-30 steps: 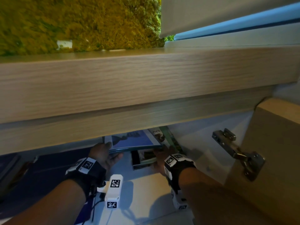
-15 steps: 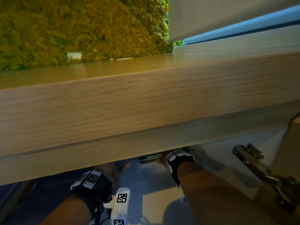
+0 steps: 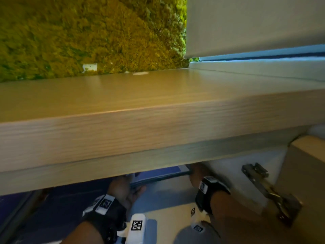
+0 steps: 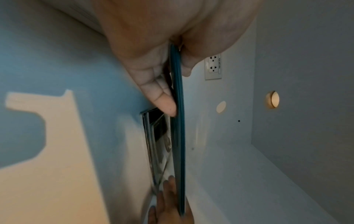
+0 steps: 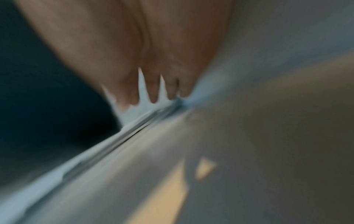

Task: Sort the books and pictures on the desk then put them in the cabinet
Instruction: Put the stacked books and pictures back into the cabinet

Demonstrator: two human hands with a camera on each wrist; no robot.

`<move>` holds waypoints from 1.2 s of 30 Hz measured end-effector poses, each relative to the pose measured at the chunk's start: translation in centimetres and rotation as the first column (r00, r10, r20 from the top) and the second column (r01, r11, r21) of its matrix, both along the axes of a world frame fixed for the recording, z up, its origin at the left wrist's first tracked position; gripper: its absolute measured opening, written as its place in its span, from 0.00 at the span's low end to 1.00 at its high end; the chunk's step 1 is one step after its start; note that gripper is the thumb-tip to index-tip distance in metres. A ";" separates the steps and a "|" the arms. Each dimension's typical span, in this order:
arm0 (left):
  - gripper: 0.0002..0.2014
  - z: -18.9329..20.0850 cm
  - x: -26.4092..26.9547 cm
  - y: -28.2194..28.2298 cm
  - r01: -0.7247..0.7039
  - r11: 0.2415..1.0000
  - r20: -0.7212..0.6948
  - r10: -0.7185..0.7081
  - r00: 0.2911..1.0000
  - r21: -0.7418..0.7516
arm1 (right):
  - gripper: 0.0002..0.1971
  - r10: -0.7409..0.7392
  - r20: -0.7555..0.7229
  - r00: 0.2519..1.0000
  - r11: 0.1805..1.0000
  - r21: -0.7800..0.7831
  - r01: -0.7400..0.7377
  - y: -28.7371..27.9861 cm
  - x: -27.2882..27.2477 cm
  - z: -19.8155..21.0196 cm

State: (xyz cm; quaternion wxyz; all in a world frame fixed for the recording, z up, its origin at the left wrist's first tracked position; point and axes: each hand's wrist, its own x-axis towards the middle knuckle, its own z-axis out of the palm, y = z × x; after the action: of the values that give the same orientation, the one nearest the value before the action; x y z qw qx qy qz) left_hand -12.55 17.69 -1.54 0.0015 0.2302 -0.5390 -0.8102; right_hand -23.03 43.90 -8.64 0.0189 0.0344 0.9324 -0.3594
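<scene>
Since a second ago the view has tipped upward, so the wooden desk edge (image 3: 158, 131) now hides most of the cabinet interior (image 4: 287, 136), and both hands have pushed deeper under it.

From the head camera, the left hand (image 3: 123, 189) and right hand (image 3: 197, 175) reach into the open cabinet, one at each end of a thin blue book (image 3: 158, 174) whose near edge just shows below the desk. An open cabinet door with a metal hinge (image 3: 267, 189) stands at the right.

The left wrist camera shows the left hand pinching the blue book's edge, thumb on one face and straight fingers (image 4: 164, 103) on the other. Beneath the book lies a small stack of printed pictures (image 4: 159, 144) on the white cabinet floor; the book appears to be going on top of them, which would keep like with like. Fingers of the right hand steady the far end. A wall socket (image 4: 213, 66) sits on the cabinet's back panel.

The right wrist view is badly blurred; its fingers (image 5: 153, 91) look straight, resting against a pale edge, seemingly guiding rather than gripping.
</scene>
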 end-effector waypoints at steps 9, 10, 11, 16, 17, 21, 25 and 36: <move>0.07 -3.4 6.7 0.8 0.144 0.988 0.164 -0.152 0.975 0.058 | 0.32 -0.034 0.065 0.997 0.938 -0.343 0.055 -2.5 7.2 3.1; 0.05 -3.6 7.6 0.9 0.153 0.987 0.165 -0.157 0.974 0.041 | 0.40 -0.034 0.127 0.991 0.956 -0.286 0.070 -2.9 7.9 3.2; 0.04 -4.0 8.2 0.9 0.166 0.986 0.165 -0.165 0.972 0.008 | 0.46 -0.038 0.188 0.981 0.982 -0.176 0.072 -3.3 8.8 3.2; 0.05 -5.6 10.1 0.4 0.326 0.796 0.182 -0.271 0.945 -0.510 | 0.53 -0.122 0.288 0.950 0.975 0.212 0.061 -2.4 11.9 2.8; 0.06 -5.4 10.6 0.3 0.375 0.692 0.200 -0.323 0.925 -0.617 | 0.54 -0.135 0.303 0.943 0.968 0.243 0.061 -2.3 12.6 2.8; 0.14 -5.4 11.5 0.6 0.498 0.384 0.315 -0.448 0.837 -0.778 | 0.54 -0.195 0.356 0.914 0.936 0.346 0.064 -1.7 14.6 2.6; 0.19 -5.8 11.0 1.8 0.477 0.252 0.324 -0.472 0.820 -0.842 | 0.42 -0.238 0.278 0.931 0.903 0.415 0.107 -1.4 15.6 3.0; 0.20 -5.6 9.1 3.6 0.458 0.245 0.330 -0.425 0.843 -0.855 | 0.31 -0.199 0.225 0.954 0.899 0.430 0.086 -2.3 15.2 3.9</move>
State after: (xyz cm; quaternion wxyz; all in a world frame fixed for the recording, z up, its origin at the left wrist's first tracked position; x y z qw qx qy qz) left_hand -3.44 21.29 -7.15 -0.1077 0.0419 -0.9328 -0.3413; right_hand -7.81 41.61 -4.73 0.1084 0.1540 0.9713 -0.1453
